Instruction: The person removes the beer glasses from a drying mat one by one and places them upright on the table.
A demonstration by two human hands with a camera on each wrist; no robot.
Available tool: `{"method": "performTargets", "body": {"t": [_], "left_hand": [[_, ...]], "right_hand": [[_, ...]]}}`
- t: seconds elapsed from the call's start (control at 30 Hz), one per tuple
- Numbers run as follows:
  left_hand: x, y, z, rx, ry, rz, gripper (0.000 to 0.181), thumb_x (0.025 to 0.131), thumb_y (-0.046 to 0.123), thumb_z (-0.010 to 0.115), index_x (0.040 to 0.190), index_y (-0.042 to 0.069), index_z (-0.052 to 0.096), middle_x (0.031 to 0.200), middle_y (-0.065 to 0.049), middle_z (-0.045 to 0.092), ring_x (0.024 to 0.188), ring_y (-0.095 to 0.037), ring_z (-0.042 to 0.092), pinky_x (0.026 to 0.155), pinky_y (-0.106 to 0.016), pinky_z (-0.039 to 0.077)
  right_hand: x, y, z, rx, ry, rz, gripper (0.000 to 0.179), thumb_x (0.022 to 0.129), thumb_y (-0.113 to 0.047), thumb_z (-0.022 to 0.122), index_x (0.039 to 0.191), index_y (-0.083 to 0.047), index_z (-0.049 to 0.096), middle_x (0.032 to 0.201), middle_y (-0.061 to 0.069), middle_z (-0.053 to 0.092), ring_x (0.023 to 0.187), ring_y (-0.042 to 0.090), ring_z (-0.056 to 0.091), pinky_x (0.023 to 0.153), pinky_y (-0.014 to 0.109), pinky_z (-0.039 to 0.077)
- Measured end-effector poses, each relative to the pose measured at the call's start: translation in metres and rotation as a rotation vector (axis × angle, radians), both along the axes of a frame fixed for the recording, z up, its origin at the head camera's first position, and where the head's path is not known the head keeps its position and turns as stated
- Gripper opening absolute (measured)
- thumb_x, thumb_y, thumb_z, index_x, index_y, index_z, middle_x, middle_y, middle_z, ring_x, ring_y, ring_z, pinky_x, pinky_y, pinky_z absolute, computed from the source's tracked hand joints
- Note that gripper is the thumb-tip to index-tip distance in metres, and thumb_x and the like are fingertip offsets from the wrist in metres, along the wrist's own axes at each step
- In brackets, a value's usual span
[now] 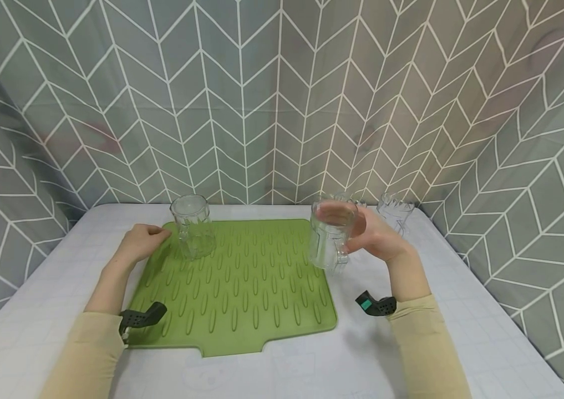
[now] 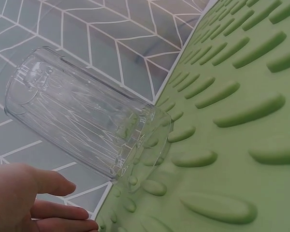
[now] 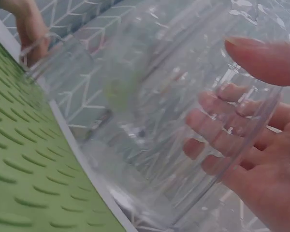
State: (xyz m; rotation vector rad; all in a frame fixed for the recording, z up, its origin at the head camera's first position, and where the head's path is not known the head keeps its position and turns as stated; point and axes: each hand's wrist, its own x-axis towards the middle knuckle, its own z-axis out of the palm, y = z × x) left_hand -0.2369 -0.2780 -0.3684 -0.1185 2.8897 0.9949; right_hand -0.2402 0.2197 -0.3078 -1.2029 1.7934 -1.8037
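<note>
A green ribbed drying mat (image 1: 242, 293) lies on the white table. One clear glass mug (image 1: 193, 226) stands on its far left corner, also seen close in the left wrist view as the glass mug (image 2: 82, 121). My left hand (image 1: 148, 237) rests on the mat's left edge just beside that mug, fingers loosely curled and holding nothing; its fingers (image 2: 48, 208) stay apart from the glass. My right hand (image 1: 361, 231) grips a second clear glass mug (image 1: 330, 237) by its side, held at the mat's right edge. In the right wrist view my fingers (image 3: 232, 145) wrap the mug (image 3: 150, 121).
Two more clear glasses stand on the table behind my right hand, one (image 1: 395, 211) at the far right and another (image 1: 346, 198) mostly hidden by the held mug. Grey chevron curtains close in the table on three sides. White table (image 1: 461, 310) shows right of the mat.
</note>
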Motion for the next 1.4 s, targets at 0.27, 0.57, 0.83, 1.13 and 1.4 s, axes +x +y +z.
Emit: {"method": "performTargets", "body": {"t": [0.27,0.57,0.83,1.13,1.4], "left_hand": [[0.0,0.0,0.0,-0.011,-0.001,0.002,0.068,0.105,0.04,0.038,0.142,-0.017,0.04,0.146,-0.041,0.038,0.131,-0.059,0.038,0.104,-0.068,0.041],[-0.001,0.0,-0.001,-0.017,-0.001,-0.011,0.067,0.106,0.04,0.038,0.142,-0.017,0.039,0.145,-0.041,0.037,0.131,-0.06,0.038,0.104,-0.069,0.041],[-0.002,0.0,-0.003,-0.026,0.009,-0.014,0.068,0.106,0.04,0.037,0.142,-0.018,0.038,0.145,-0.041,0.038,0.131,-0.06,0.038,0.105,-0.068,0.04],[-0.001,0.002,-0.002,-0.025,0.03,-0.018,0.066,0.105,0.037,0.039,0.14,-0.019,0.04,0.144,-0.042,0.039,0.13,-0.06,0.039,0.105,-0.068,0.04],[-0.002,0.002,-0.005,-0.02,0.025,-0.016,0.066,0.105,0.038,0.039,0.14,-0.018,0.041,0.144,-0.041,0.039,0.131,-0.059,0.039,0.105,-0.067,0.041]], "right_hand": [[-0.001,0.036,-0.003,0.105,0.143,0.02,0.082,0.07,0.022,0.072,0.143,0.014,0.037,0.144,0.014,0.055,0.137,0.02,0.049,0.118,0.03,0.037],[-0.006,0.075,-0.016,0.123,0.168,-0.002,0.082,0.07,0.023,0.068,0.144,0.016,0.033,0.146,0.008,0.054,0.138,0.018,0.048,0.117,0.026,0.038],[-0.007,0.107,-0.03,0.051,0.101,-0.089,0.081,0.07,0.026,0.061,0.146,0.009,0.039,0.148,0.002,0.053,0.139,0.016,0.047,0.112,0.024,0.042],[-0.006,0.136,-0.047,-0.025,0.095,-0.105,0.084,0.069,0.03,0.057,0.148,0.007,0.038,0.147,0.002,0.054,0.139,0.015,0.048,0.112,0.024,0.041],[-0.005,0.153,-0.066,-0.12,0.043,-0.078,0.086,0.07,0.033,0.047,0.151,0.008,0.031,0.153,0.004,0.049,0.144,0.019,0.042,0.115,0.024,0.036]]}}
